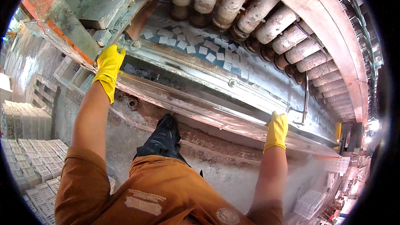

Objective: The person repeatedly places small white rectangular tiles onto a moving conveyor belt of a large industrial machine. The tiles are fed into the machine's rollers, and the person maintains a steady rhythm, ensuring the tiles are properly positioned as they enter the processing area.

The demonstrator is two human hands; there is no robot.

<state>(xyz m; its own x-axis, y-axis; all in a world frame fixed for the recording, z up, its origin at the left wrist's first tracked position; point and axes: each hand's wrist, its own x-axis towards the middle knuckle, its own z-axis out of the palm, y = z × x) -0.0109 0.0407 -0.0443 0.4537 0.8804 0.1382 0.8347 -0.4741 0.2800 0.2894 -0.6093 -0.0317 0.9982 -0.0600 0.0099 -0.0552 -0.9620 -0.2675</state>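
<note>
Both my hands wear yellow rubber gloves, and my arms are spread wide at the long metal side rail [175,96] of a machine. My left hand [109,67] is closed over the rail's left end, beside an orange-edged metal frame [66,41]. Farther right, my right hand [276,131] is curled over the same rail near a thin upright metal rod [306,98]; its fingertips are partly hidden. Beyond the rail, many small pale square tiles [203,50] lie scattered on the wet bluish machine bed. Neither hand touches the tiles.
Thick, dirty cylinders [233,2] stand in a row over the bed, under a curved beam [321,12]. Stacked white plastic crates [27,121] are at left, near a pallet [43,93]. More crates [310,203] stand at lower right. My dark boot [166,131] is below the rail.
</note>
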